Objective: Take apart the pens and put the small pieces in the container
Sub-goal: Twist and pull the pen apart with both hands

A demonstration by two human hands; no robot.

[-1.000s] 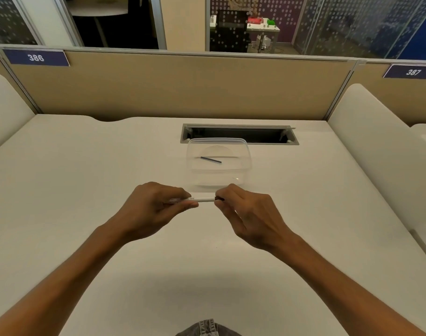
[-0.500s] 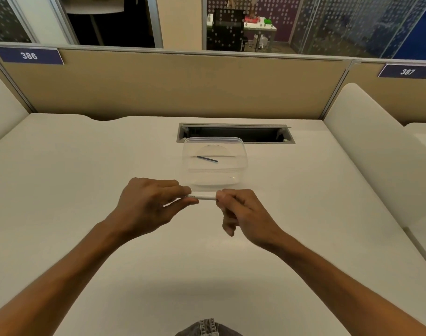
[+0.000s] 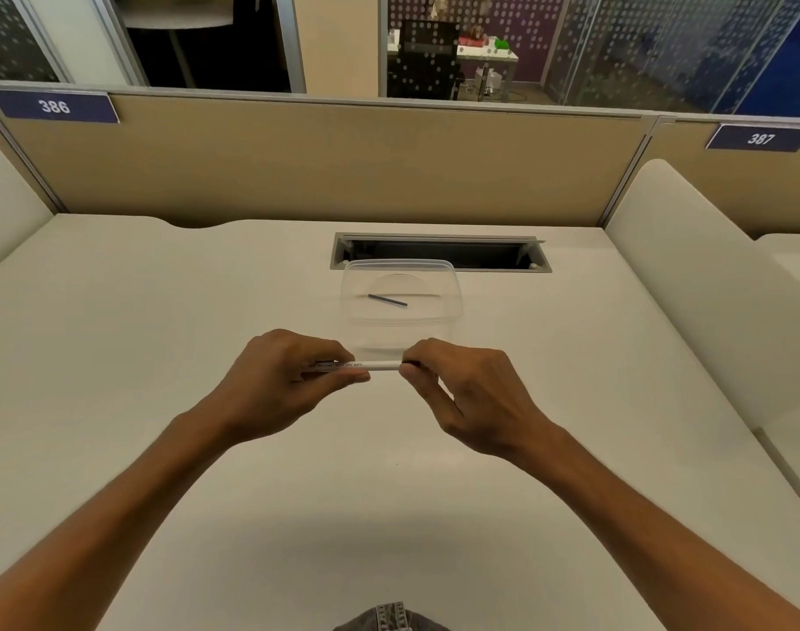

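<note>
A white pen with small print on its barrel lies level between both hands, just above the desk. My left hand grips its left part, thumb under the barrel. My right hand pinches the right end, which is dark and mostly hidden by the fingertips. Just beyond the pen stands a clear plastic container. A thin dark rod lies slanted on its floor.
The white desk stretches to both sides. A rectangular cable slot opens behind the container. A tan partition closes the back, and white side dividers flank the desk.
Both hands stay on the pen. My right hand has shifted its pinch on the right end, and its lower fingers have spread a little.
</note>
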